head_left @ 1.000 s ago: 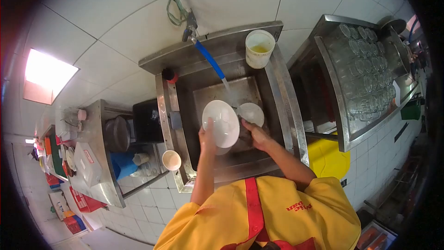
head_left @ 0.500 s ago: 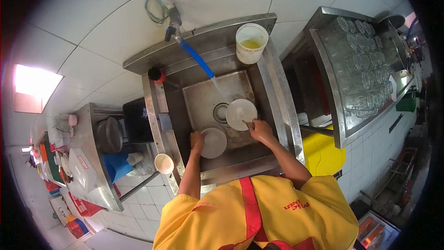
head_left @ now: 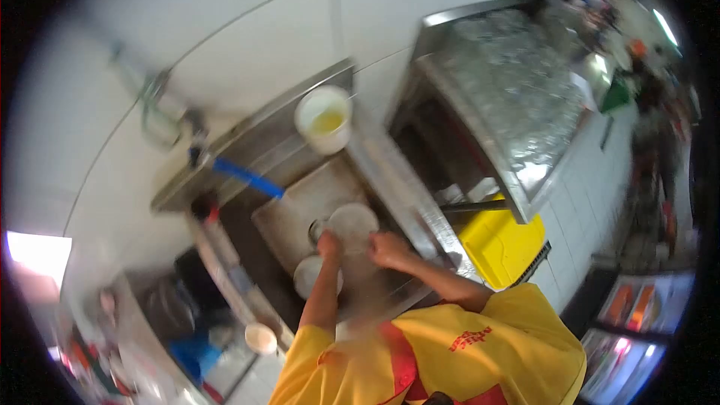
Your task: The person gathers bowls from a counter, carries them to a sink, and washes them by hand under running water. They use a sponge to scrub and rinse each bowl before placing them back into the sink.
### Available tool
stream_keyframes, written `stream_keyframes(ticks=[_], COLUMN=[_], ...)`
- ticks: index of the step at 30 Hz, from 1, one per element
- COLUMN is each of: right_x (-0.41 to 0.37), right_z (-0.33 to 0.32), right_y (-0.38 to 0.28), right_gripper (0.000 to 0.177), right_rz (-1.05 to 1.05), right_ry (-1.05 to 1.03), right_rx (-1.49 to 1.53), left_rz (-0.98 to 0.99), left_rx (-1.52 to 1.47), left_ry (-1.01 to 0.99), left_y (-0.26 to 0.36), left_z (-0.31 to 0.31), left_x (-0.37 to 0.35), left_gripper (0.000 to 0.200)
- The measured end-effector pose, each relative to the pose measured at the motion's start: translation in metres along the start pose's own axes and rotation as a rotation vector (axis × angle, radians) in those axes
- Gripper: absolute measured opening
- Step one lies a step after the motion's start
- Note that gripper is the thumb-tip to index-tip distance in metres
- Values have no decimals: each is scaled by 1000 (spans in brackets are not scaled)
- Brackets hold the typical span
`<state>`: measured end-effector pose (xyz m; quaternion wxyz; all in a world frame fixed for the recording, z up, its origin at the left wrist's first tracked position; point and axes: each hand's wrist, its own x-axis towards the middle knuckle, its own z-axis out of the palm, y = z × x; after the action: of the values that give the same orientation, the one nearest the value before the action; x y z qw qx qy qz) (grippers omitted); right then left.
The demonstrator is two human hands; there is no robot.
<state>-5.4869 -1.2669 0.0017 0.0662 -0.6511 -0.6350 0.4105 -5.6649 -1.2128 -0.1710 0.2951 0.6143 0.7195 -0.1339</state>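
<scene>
A round white plate (head_left: 354,223) is in the metal sink, with my hands at opposite sides of its near edge. My left hand (head_left: 328,245) is closed at its left rim. At the right rim, the fingers of my right hand (head_left: 388,250) are curled closed; blur hides the exact grip. A second round whitish plate (head_left: 309,279) lies nearer me on the left, partly behind my left forearm. The sink floor (head_left: 289,217) shows around the plates, and the drain (head_left: 315,231) is partly covered.
A blue hose (head_left: 247,178) hangs from the wall tap over the sink (head_left: 397,187). On the back ledge stands a white bucket (head_left: 324,120) with yellowish contents. A small pale cup (head_left: 260,338) is at left. Glasses (head_left: 517,82) fill the right rack above a yellow bin (head_left: 502,244).
My left hand has left the lower plate and moved to the other plate's left rim. My right hand remains near that plate's right side. The head view has turned and is blurred.
</scene>
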Motion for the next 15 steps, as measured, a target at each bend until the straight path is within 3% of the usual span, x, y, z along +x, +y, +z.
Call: stream_keyframes(ticks=[1,2,3,4,5,6,8,11,13,14,15], right_x=[-4,-10,-16,-20,-23,-25,-13,16,21,28,39], right_z=[-3,-13,-23,-25,-23,-21,-4,17,5,3,-1], right_y=[-3,-8,-13,-12,-10,-4,10,28,22,10,-5], right_gripper=[30,28,27,26,25,25,25,26,24,24,21], right_rz=[19,38,60,61,53,31,14,-86,-284,-288,-242], right_ry=[-9,-64,-121,-51,16,40,104,176,84,95,-38], right_rx=[-22,-41,-52,-2,50,48,59,-49,-250,-249,-382], left_rz=[174,181,50,340,120,396,275,426,471,509,518], left_rx=[171,207,-48,221,33,-90,-400,-364,-384,-411,-406], left_ry=[68,38,123,138,14,454,261,269,256,235,244], left_y=[7,5,5,-2,1,-11,-7,6,5,5,4], left_z=[-21,-17,-20,-19,-19,-6,-17,-59,-56,-54,-48], left_x=[-22,-15,-15,-4,11,12,13,-16,-11,-10,-7], left_gripper=[31,28,28,29,27,23,18,14,16,20,20])
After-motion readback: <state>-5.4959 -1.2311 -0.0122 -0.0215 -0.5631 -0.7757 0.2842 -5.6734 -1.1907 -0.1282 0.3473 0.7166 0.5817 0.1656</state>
